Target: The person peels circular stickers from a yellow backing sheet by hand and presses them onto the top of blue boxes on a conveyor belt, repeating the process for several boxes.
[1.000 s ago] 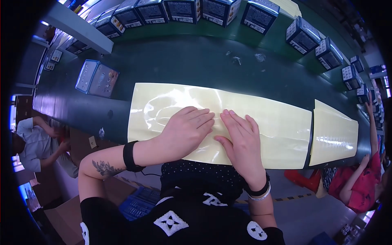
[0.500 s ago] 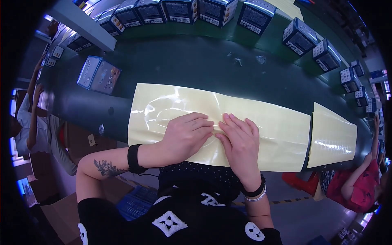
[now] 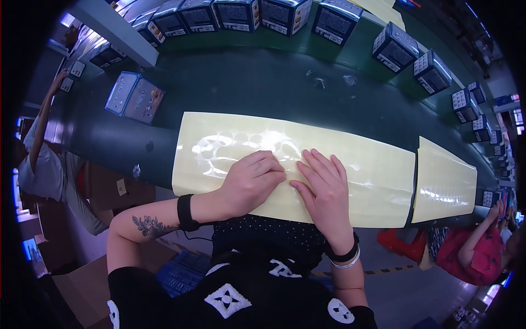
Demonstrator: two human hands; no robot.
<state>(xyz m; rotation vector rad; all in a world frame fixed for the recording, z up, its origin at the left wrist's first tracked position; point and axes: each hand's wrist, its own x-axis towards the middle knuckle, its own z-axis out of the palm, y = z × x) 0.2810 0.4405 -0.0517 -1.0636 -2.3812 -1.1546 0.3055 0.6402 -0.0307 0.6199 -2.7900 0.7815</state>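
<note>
A pale yellow glossy sheet [image 3: 378, 170] lies across the table in front of me, with clear round shapes showing in its shine on the left half. My left hand [image 3: 246, 181] rests over its middle, thumb and fingers pinched together; whatever is between the fingertips is too small to make out. Just to the right, my right hand [image 3: 324, 189] lies on the sheet with fingers stretched out and slightly spread. The two hands are close but apart at the fingertips. A blue and silver box [image 3: 135, 97] stands beyond the sheet at the left.
More yellow sheets [image 3: 446, 183] lie to the right of mine. Several dark blue boxes [image 3: 235, 15] line the far strip beyond the green table [image 3: 241, 82]. A grey post [image 3: 118, 33] rises at far left. Co-workers sit at left and right; crumpled clear bits [image 3: 349, 80] lie on the table.
The raised fold in the sheet between my hands has flattened. My left fingers have curled in tighter, and my right fingers have spread a little. The far boxes have shifted slightly left.
</note>
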